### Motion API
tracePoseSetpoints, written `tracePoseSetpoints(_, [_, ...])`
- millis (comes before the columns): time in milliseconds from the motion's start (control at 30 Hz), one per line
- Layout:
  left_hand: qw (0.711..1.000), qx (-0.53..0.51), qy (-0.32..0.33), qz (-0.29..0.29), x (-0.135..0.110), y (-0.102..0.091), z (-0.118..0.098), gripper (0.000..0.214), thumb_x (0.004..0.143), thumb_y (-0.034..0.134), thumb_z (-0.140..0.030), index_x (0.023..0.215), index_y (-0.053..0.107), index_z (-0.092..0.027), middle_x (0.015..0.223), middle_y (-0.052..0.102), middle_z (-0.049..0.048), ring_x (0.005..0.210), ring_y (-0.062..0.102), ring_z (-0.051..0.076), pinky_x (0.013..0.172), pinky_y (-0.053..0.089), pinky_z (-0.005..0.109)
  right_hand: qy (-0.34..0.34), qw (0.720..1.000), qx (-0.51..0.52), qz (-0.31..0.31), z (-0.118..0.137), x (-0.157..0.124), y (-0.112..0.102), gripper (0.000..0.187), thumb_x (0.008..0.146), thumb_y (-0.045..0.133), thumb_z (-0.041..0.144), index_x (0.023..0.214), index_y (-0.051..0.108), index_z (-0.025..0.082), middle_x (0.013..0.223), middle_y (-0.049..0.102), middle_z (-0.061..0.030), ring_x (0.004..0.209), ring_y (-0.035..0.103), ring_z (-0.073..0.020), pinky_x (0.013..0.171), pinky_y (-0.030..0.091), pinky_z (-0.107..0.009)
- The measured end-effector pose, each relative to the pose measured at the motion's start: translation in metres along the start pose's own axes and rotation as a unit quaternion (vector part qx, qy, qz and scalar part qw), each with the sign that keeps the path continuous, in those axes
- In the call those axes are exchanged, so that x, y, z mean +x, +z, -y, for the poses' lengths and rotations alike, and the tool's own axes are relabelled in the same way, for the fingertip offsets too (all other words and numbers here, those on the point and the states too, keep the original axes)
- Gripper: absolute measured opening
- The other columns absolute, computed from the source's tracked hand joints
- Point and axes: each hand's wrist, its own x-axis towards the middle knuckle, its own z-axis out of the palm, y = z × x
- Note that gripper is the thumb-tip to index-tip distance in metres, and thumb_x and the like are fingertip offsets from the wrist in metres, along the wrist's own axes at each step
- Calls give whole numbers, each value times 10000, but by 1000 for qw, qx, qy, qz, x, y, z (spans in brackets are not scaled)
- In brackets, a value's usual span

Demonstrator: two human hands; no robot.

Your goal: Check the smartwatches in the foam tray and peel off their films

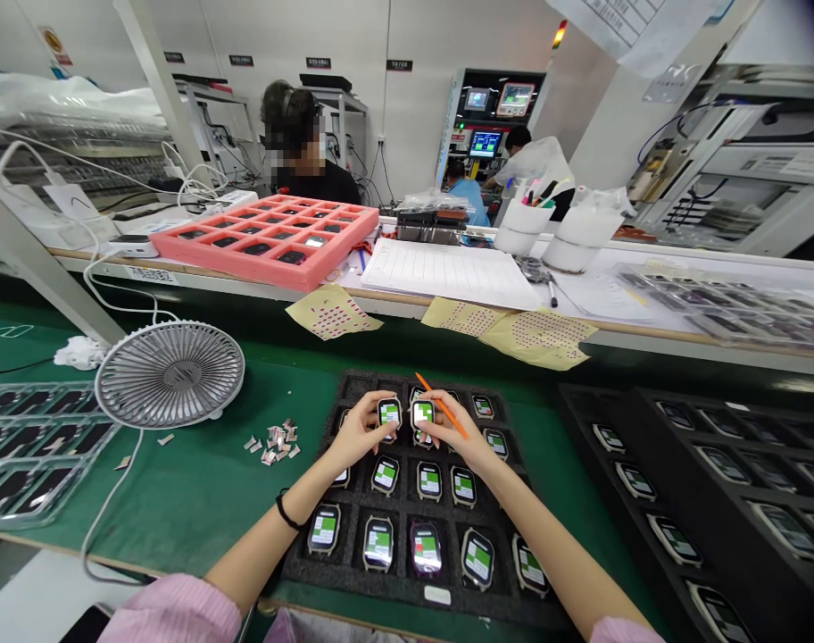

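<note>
My left hand (359, 430) pinches a square smartwatch body (389, 413) with a lit green-and-white screen. My right hand (448, 432) grips a thin orange pen (444, 406), and its fingertips rest on a second smartwatch body (422, 414). Both hands sit over the far rows of a black foam tray (349, 538). Several more watch bodies lie in its pockets, such as one (386, 475) just below my left hand. My hands hide part of the far rows.
A desk fan (170, 375) and a pile of small metal scraps (274, 443) lie left of the tray, beside a clear plastic tray (36, 454). Another black tray of watches (708, 491) is at right. A pink foam tray (263, 239) stands on the far bench before a seated person (306, 147).
</note>
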Motion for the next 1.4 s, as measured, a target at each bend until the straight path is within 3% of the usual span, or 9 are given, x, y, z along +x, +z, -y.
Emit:
tracePoseSetpoints(267, [998,22,-30,-42,0,0,-6,393,763,642,-477,972,571,-152,765,572,-3,411,507,41,309,299,130,15,999,-14,-45,-7,2,-2,267,740,700,392,892,548,234,846,570,20,415,504,-52,406,401,-212])
tracePoseSetpoints(500, [997,3,-60,-42,0,2,-10,424,782,580,-556,895,600,-148,635,533,-34,363,463,41,304,287,146,21,997,-11,-68,-13,4,-4,213,769,675,415,831,580,235,851,537,13,427,406,-50,363,400,-205])
tracePoseSetpoints(633, [998,2,-55,-31,-1,1,-12,421,805,560,-530,1005,603,-162,753,571,-3,443,554,68,325,318,142,13,999,-12,-42,-9,2,-4,224,771,678,387,900,568,241,805,547,24,428,477,-64,407,404,-219])
tracePoseSetpoints(867, [999,0,-33,-36,1,0,-10,464,798,584,-510,1109,571,-167,908,560,37,514,482,58,354,398,150,-10,1000,-13,21,-2,0,-3,325,792,669,352,1073,536,258,955,562,-22,618,615,-124,474,442,-230])
tracePoseSetpoints(1033, [999,-5,-31,-32,2,0,-7,468,807,579,-497,1132,557,-161,952,559,53,504,480,49,351,399,147,-5,1000,16,17,-2,0,-2,279,861,556,418,1079,549,243,958,545,-40,640,631,-139,445,446,-230])
tracePoseSetpoints(1200, [999,-17,-28,-28,2,-2,-4,457,820,566,-477,1169,546,-183,1019,570,72,542,530,70,363,418,155,-13,999,17,38,0,-1,-1,345,816,632,368,1122,514,263,1037,539,-50,712,643,-155,484,462,-236])
tracePoseSetpoints(1400, [999,-35,-30,-21,2,-2,-3,456,831,549,-464,1201,536,-198,1131,556,99,599,583,91,383,446,166,-15,1000,9,23,-1,-1,-2,370,755,701,346,1068,518,269,957,547,-19,691,624,-145,458,413,-218])
